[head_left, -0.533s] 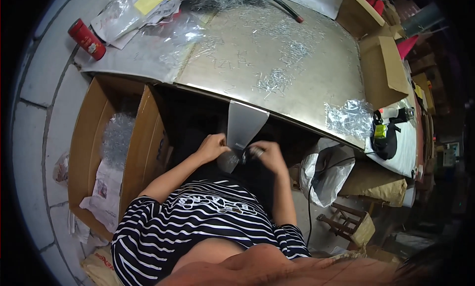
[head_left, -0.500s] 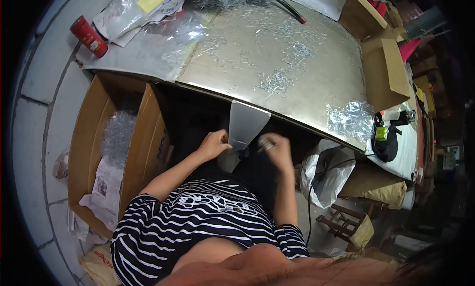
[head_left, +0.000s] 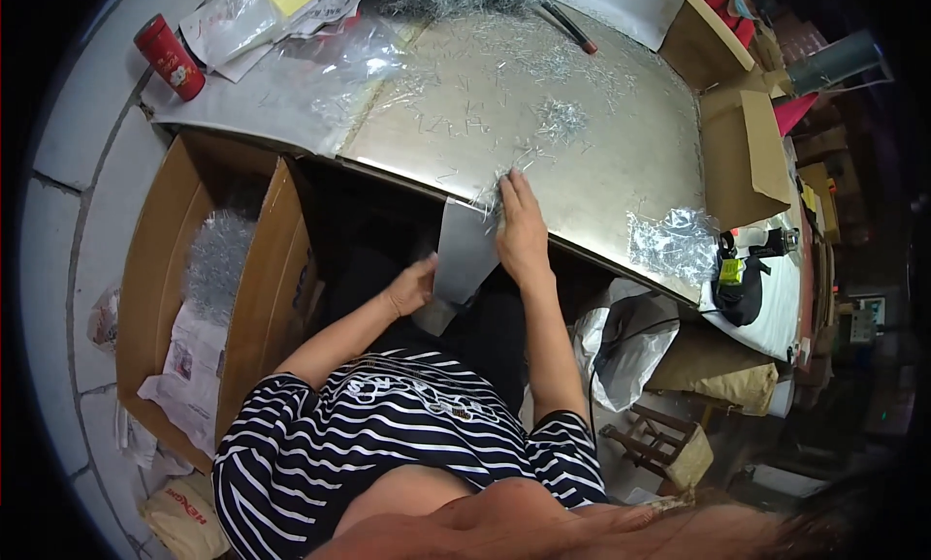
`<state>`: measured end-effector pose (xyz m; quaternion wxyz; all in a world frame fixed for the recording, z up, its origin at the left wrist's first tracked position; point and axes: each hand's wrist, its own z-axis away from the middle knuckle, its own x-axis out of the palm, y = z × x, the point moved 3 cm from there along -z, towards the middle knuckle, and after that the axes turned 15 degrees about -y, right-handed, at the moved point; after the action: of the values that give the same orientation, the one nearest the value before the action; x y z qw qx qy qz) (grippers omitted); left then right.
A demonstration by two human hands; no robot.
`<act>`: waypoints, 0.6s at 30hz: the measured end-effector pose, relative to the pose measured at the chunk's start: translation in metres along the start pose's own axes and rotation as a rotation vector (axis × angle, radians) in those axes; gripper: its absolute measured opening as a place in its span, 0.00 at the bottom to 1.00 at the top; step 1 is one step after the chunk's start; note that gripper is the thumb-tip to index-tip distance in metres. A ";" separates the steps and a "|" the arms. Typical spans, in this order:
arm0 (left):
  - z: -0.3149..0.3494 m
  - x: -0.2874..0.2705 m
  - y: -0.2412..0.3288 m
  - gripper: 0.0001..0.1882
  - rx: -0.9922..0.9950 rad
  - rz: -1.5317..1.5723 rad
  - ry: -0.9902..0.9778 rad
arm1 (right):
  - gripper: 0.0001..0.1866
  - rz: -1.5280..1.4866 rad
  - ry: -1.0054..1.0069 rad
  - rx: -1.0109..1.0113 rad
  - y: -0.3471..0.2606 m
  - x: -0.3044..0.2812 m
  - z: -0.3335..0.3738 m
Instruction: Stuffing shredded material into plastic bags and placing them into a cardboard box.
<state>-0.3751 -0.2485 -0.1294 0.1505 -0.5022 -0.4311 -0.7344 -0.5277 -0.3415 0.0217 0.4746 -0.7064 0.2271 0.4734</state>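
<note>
My right hand [head_left: 524,232] lies with fingers stretched out at the front edge of the metal tabletop [head_left: 621,162], beside small thin silvery metal pieces [head_left: 490,196]. A grey sheet-like chute [head_left: 467,250] hangs down from that edge between my hands. Left of the chute is my left hand [head_left: 413,285], close to its side; its fingertips are blurred, and I cannot tell whether they hold anything. Under the chute a pale translucent thing [head_left: 433,316] shows in part. More of the silvery pieces [head_left: 562,121] lie in a loose pile further back.
A cardboard box [head_left: 145,298] with silvery pieces and papers stands at my left. On the table are a red can [head_left: 170,58], plastic bags [head_left: 339,70], a dark stick-like tool [head_left: 569,27] and a silvery pile [head_left: 674,245]. A white sack [head_left: 621,352] and wooden stool [head_left: 664,444] are at right.
My right hand has moved up from beside the chute onto the table edge and its fingers have straightened. The near pile of pieces has shifted toward the chute. My left hand moved slightly left.
</note>
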 end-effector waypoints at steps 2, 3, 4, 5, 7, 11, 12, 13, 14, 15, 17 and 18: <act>0.004 -0.028 0.007 0.36 -0.149 0.070 -0.074 | 0.27 -0.172 -0.050 0.054 -0.008 -0.008 0.017; 0.006 -0.048 0.007 0.39 -0.188 0.088 -0.119 | 0.25 -0.188 -0.037 0.066 -0.008 -0.011 0.020; 0.006 -0.067 0.006 0.41 -0.231 0.103 -0.165 | 0.23 -0.206 -0.019 0.080 -0.005 -0.013 0.018; 0.004 -0.074 0.004 0.42 -0.260 0.140 -0.189 | 0.20 -0.205 0.010 0.056 -0.002 -0.015 0.011; -0.001 -0.077 -0.006 0.40 -0.262 0.161 -0.195 | 0.19 -0.179 0.014 0.010 0.015 -0.021 -0.014; -0.014 -0.043 -0.020 0.36 -0.167 0.204 -0.088 | 0.21 0.014 0.121 0.076 0.047 -0.014 -0.038; -0.017 -0.050 -0.023 0.35 -0.134 0.151 -0.029 | 0.21 0.019 0.122 0.069 0.039 -0.012 -0.036; -0.012 -0.054 -0.020 0.39 -0.159 0.503 -0.328 | 0.21 0.064 0.090 0.038 0.025 -0.006 -0.025; -0.009 -0.067 -0.018 0.39 -0.151 0.504 -0.332 | 0.21 0.110 0.058 0.006 0.013 -0.003 -0.012; -0.004 -0.068 -0.014 0.41 -0.197 0.518 -0.472 | 0.18 0.129 0.014 0.050 0.007 -0.003 0.000; 0.003 -0.047 -0.005 0.46 -0.232 0.690 -0.707 | 0.18 0.038 0.004 0.069 -0.009 -0.009 0.025; 0.005 -0.038 -0.005 0.46 -0.221 0.695 -0.701 | 0.17 -0.054 0.007 0.106 -0.016 -0.013 0.036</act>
<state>-0.3583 -0.2502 -0.1641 0.1783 -0.8452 -0.1828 -0.4695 -0.5377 -0.3047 0.0370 0.5232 -0.6879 0.2342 0.4453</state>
